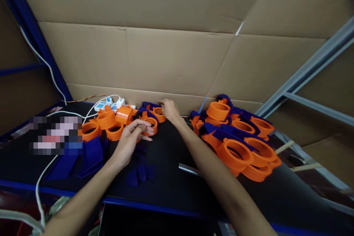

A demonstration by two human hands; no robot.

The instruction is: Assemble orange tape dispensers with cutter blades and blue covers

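Observation:
My left hand (131, 138) is open, its fingers spread in front of an orange plastic ring (155, 127) with a dark blue piece on it. Whether the fingertips touch this ring is unclear. Farther back, my right hand (170, 110) reaches beside a second orange ring (159, 114), which also carries a dark blue part (148, 105). Its fingers point left and look apart, though some are hidden. Below my left hand, several small dark blue pieces (142, 172) lie on the black table surface (168, 188).
Orange rings (106, 120) are piled at left, near larger blue parts (92, 155) and a white power strip (101, 106). Joined orange-and-blue assemblies (238, 155) are stacked at right. A metal bar (188, 169) lies by my right forearm. Cardboard (166, 59) walls the back.

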